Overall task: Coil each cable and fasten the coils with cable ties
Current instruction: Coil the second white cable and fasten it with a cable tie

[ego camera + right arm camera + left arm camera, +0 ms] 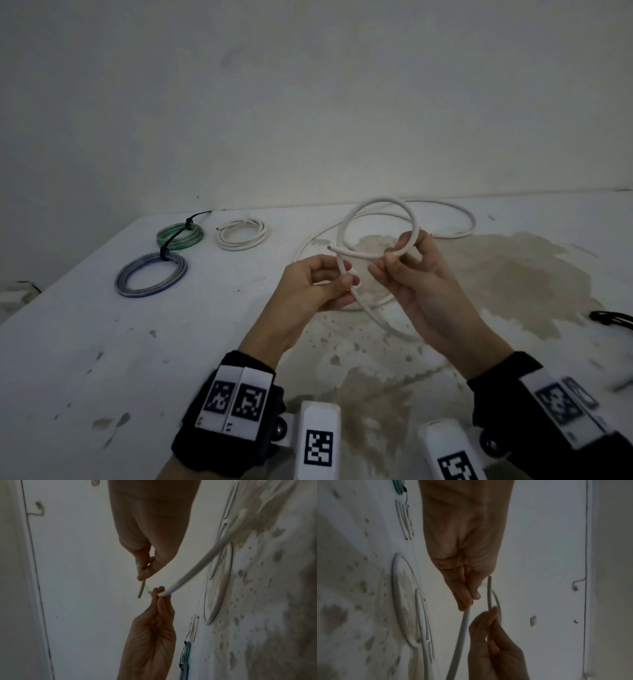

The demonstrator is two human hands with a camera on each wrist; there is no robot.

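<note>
Stained white table (137, 342) by bare wall (308, 85); both hands' fingers (346, 282) pinching white cable (346, 222)

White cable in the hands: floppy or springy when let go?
Likely springy: the white cable holds a round, standing loop above the table rather than drooping. If the right hand lets go of the crossing, the loop will probably open. The left hand pinches it; the smooth jacket may slide.
</note>
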